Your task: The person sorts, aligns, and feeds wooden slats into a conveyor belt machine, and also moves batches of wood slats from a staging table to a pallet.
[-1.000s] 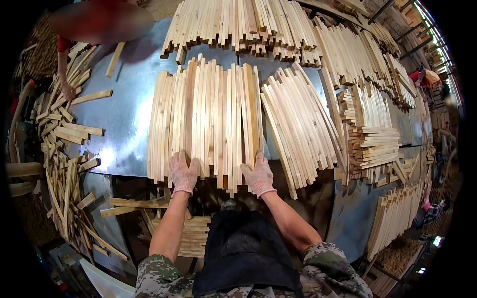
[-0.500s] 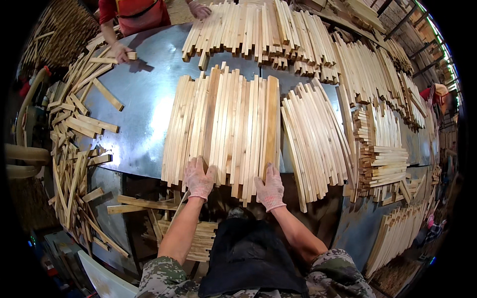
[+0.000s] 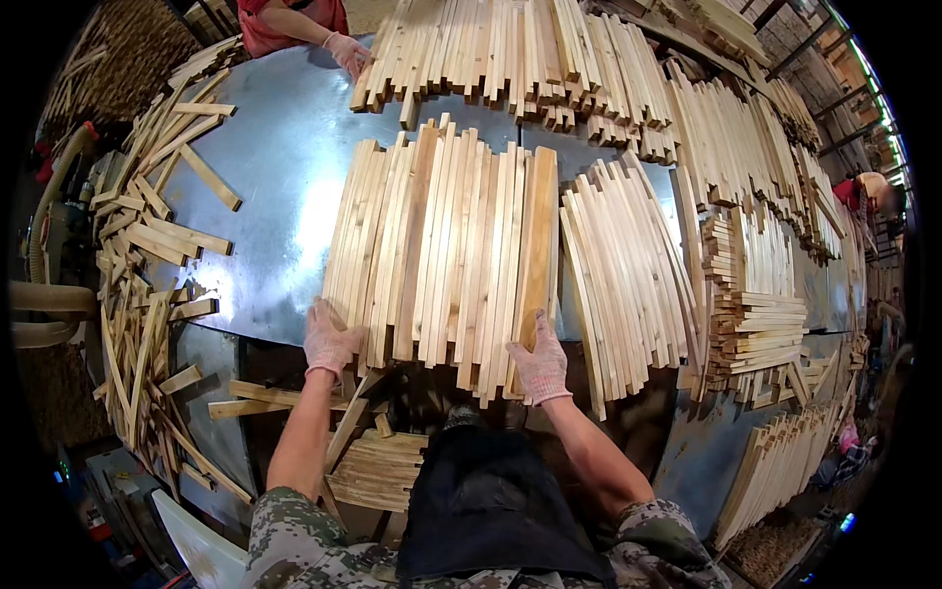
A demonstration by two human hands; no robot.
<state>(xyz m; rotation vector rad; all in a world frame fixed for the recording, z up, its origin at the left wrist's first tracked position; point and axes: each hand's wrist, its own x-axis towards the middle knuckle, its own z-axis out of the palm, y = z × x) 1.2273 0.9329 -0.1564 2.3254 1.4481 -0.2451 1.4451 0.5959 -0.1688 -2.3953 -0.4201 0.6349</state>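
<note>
A wide row of pale wooden strips (image 3: 442,245) lies side by side on the metal table, near ends jutting past its front edge. My left hand (image 3: 332,339), in a thin pale glove, rests at the row's near left corner with its fingers apart against the outer strips. At the near right corner my right hand (image 3: 542,365), gloved alike, lies on the side of a wider, yellowish strip (image 3: 537,236), thumb and fingers spread. Some right fingertips are hard to make out. Close by on the right, a second row of strips (image 3: 628,285) fans slightly.
Loose offcuts (image 3: 147,324) heap along the left of the metal table (image 3: 265,196). Stacked strips (image 3: 461,49) stand at the back, with more piles (image 3: 756,314) on the right. Another person's gloved hand (image 3: 347,54) touches the back stack. Below the edge lies a bundle of strips (image 3: 378,471).
My left hand has shifted left to the row's outer corner; my right hand stays near the yellowish strip. The other person's hand with a short block has gone from the left of the table.
</note>
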